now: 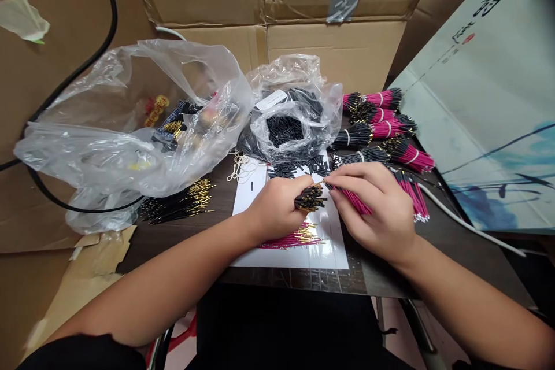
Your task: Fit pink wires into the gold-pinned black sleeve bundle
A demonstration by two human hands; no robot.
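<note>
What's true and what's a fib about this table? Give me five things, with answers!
1. The left hand holds a bundle of black-ended pieces. True.
2. The small open bag holds pink tubes. False: the tubes are black.
3. Pink wires with gold ends lie on white paper. True.
4. The right hand is inside a plastic bag. False: the right hand is beside the bundle.
5. Banded pink bundles lie at the picture's left. False: at its right.
</note>
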